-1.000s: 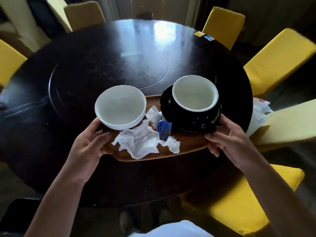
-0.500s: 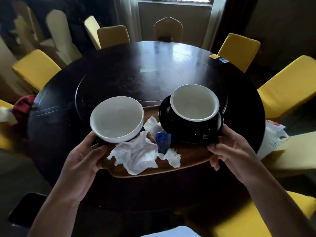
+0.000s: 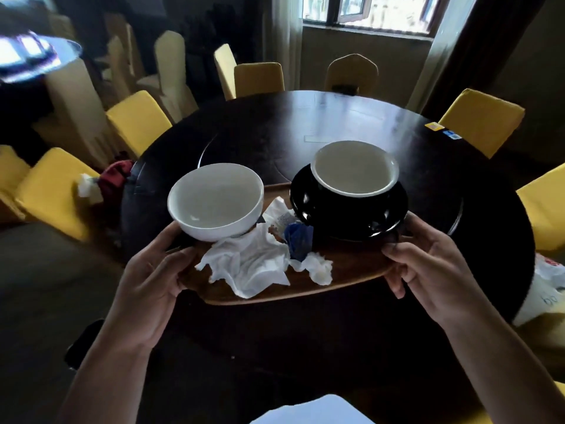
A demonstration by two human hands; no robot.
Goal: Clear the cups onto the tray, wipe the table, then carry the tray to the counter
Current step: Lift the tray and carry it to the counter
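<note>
A brown wooden tray (image 3: 351, 272) is held up over the near part of the round dark table (image 3: 321, 123). My left hand (image 3: 153, 280) grips its left end and my right hand (image 3: 428, 270) grips its right end. On the tray's left stands a white cup (image 3: 215, 201). On its right a white-lined black cup (image 3: 356, 168) sits on a black saucer (image 3: 348, 215). Crumpled white tissue (image 3: 253, 264) and a small blue wrapper (image 3: 298, 243) lie between them at the front.
Yellow-covered chairs (image 3: 481, 120) ring the table, with more stacked at the back left. A red cloth (image 3: 114, 179) lies on the left chair. A white plastic bag (image 3: 547, 289) sits at the right. Small stickers (image 3: 434, 126) mark the far right tabletop. A window (image 3: 367, 10) is behind.
The view has risen and swung left, showing more of the room and window. Both hands keep their hold on the tray, which stays level with the cups in place.
</note>
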